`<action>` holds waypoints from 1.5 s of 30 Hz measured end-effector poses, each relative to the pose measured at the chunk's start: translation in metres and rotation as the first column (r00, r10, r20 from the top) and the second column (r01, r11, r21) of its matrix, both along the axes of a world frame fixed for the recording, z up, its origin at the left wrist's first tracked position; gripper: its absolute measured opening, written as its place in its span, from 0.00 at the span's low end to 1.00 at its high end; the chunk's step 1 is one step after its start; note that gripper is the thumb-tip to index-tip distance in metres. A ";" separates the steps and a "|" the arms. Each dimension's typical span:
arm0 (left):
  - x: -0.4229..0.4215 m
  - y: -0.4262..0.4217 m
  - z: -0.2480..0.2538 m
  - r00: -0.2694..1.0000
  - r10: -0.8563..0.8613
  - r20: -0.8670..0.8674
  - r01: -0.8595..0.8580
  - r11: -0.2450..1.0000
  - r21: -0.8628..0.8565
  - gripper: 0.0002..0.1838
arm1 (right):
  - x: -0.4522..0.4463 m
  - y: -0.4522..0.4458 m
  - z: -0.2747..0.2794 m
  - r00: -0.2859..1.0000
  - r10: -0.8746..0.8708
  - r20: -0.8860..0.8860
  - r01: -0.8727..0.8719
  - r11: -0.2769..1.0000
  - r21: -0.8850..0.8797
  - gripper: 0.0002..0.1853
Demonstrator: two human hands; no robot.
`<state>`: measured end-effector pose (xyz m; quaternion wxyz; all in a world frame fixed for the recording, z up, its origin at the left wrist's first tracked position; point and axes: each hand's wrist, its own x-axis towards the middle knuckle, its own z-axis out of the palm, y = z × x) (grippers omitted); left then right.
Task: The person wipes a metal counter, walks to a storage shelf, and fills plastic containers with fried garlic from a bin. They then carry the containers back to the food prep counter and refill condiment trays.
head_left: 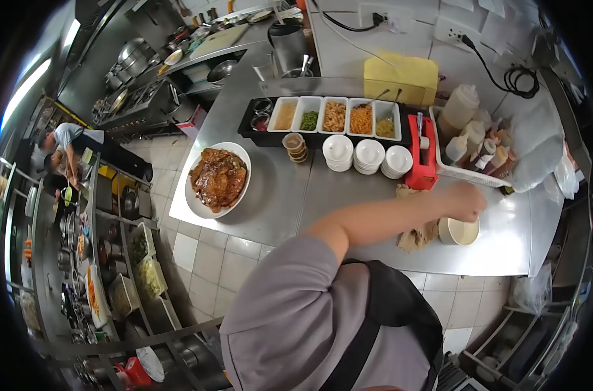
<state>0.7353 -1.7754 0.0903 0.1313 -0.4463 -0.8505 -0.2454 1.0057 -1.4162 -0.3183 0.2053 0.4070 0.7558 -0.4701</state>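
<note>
My left hand (466,201) is closed just above a cream bowl (460,232) near the table's right front edge; anything inside the fingers is hidden. The forearm stretches across the steel table from the left. Beside the bowl lies a crumpled brown cloth (417,238), partly behind my arm. My right hand is not visible. Stacks of small white dishes (369,155) stand behind the forearm, next to a red holder (422,156). Farther left, a white oval plate (245,186) carries glazed brown food (218,179).
Behind the dishes, a black tray (247,126) holds containers of toppings. A white basket (462,173) of squeeze bottles stands at the back right. Small stacked cups (295,148) are near the middle. Shelves of food and another person (81,143) appear at left.
</note>
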 end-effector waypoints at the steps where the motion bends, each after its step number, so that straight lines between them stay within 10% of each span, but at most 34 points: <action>1: 0.008 -0.030 0.018 0.998 0.038 -0.041 -0.027 0.970 0.240 0.12 | -0.006 -0.002 0.000 1.000 0.016 0.000 -0.016 1.000 0.003 0.14; 5: 0.083 -0.167 0.084 0.913 0.149 0.379 -0.353 0.756 0.551 0.12 | -0.032 -0.009 0.008 0.998 0.061 0.003 -0.061 0.998 0.023 0.14; 11: 0.157 -0.341 0.110 0.539 0.831 0.137 -0.623 0.284 0.729 0.13 | -0.067 -0.027 0.026 0.992 0.124 0.017 -0.125 0.990 0.070 0.15; 19: 0.108 -0.475 0.007 0.268 0.955 0.127 -0.857 0.176 0.484 0.11 | -0.074 -0.031 0.061 0.981 0.194 -0.015 -0.192 0.976 0.101 0.15; 23: 0.104 -0.455 -0.002 0.102 0.990 0.092 -0.984 0.087 0.156 0.34 | -0.068 -0.046 0.072 0.952 0.300 -0.062 -0.294 0.951 0.097 0.15; 25: 0.105 -0.417 0.003 0.165 0.986 -0.032 -0.922 0.166 0.350 0.32 | -0.044 -0.057 0.082 0.874 0.480 -0.072 -0.461 0.867 0.188 0.16; 26: 0.110 -0.372 0.019 0.325 0.946 0.023 -0.790 0.258 0.556 0.27 | -0.030 -0.065 0.073 0.961 0.262 -0.084 -0.251 0.960 0.125 0.16; 31: 0.117 -0.160 -0.003 0.936 0.321 0.144 -0.352 0.858 0.374 0.13 | 0.064 -0.078 0.073 0.975 -0.161 0.156 0.147 0.984 0.098 0.12; 38: 0.110 -0.020 -0.038 0.917 0.082 0.391 -0.238 0.898 0.369 0.15 | 0.104 -0.035 0.055 0.925 -0.329 -0.188 0.354 0.928 0.119 0.10; 43: 0.081 0.030 -0.027 0.962 0.155 0.227 -0.186 0.974 0.126 0.09 | 0.107 0.009 0.047 0.923 -0.173 -0.343 0.275 0.921 0.275 0.09; 45: 0.077 0.071 -0.002 0.964 0.117 0.238 -0.166 0.967 0.196 0.05 | 0.119 0.021 0.052 0.925 0.094 -0.367 0.172 0.758 0.629 0.09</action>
